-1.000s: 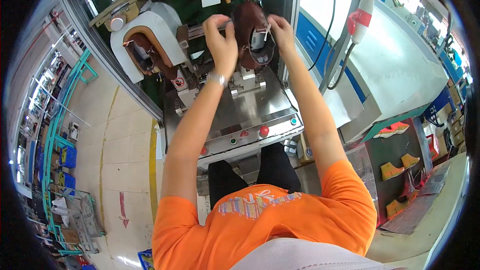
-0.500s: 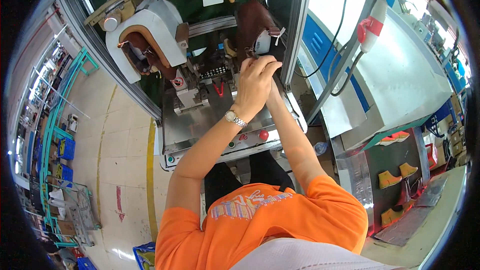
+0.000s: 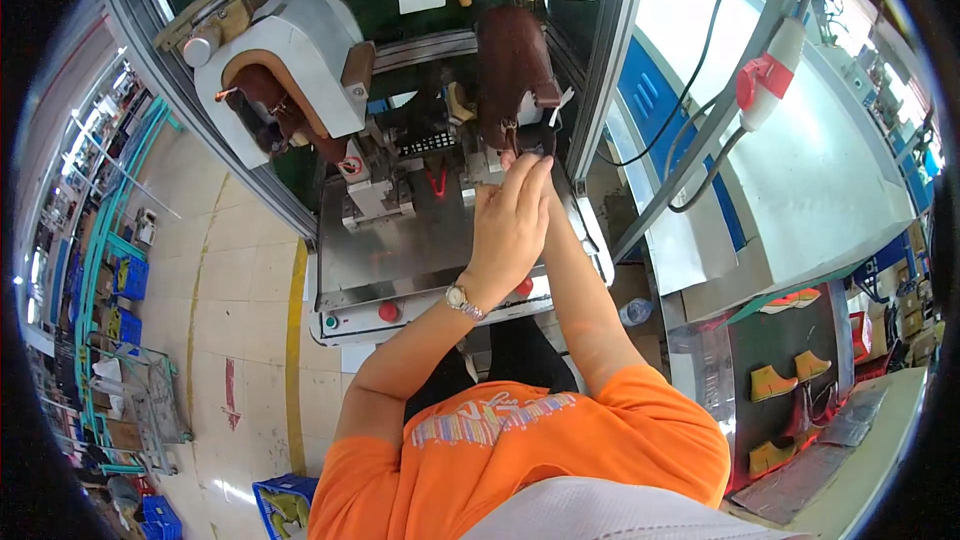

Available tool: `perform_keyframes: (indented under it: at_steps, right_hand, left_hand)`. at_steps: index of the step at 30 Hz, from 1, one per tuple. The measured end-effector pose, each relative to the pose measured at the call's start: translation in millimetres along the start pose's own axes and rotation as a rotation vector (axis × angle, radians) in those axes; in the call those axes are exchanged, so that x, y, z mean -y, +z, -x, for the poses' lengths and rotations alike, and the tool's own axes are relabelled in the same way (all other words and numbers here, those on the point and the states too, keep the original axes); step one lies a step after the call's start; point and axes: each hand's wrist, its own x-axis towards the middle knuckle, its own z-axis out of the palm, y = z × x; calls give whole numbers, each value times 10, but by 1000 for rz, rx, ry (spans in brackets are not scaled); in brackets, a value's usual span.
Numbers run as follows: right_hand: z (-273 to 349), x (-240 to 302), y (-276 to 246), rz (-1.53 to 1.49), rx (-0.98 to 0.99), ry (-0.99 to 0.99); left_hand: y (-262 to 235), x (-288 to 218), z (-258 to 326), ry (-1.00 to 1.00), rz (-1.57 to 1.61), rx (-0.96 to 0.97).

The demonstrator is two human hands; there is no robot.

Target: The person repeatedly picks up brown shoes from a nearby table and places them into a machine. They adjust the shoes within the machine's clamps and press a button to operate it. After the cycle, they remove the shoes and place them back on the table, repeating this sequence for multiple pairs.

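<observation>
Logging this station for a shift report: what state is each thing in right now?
Dark brown shoe: mounted upright on the machine, fingertips at its lower end.
Left hand: raised, fingers together, laid over the right hand.
Right hand: mostly hidden behind the left; grip cannot be told.
Wristwatch: worn on the left wrist.
Second brown shoe: seated inside the white housing.
Red buttons: not touched.

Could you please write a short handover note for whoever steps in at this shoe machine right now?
Left hand: raised in front of the machine, covering the right hand, fingertips at the lower end of the dark brown boot; grip not visible.
Right hand: hidden behind the left.
Boot: mounted in the machine, above the metal deck.
Done: boot is on the machine.
Left: hands not yet withdrawn; red buttons untouched.
</observation>
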Motion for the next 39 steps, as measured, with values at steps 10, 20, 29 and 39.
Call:
perform_keyframes:
  at_steps: [10,20,29,39]
  right_hand:
    - [-60,60,85,115,-37,-45]
    - [33,316,-496,235,-32,-120]
    - [2041,319,-1846,1163,-786,18]
    - [1933,253,-1804,1454,-1159,-144]
  left_hand:
    - [56,42,28,4,47,-24]
    - [-119,63,89,45,197,4]
    - [-1277,1329,753,-506,332,-547]
    - [-1163,1436,831,-518,513,-563]
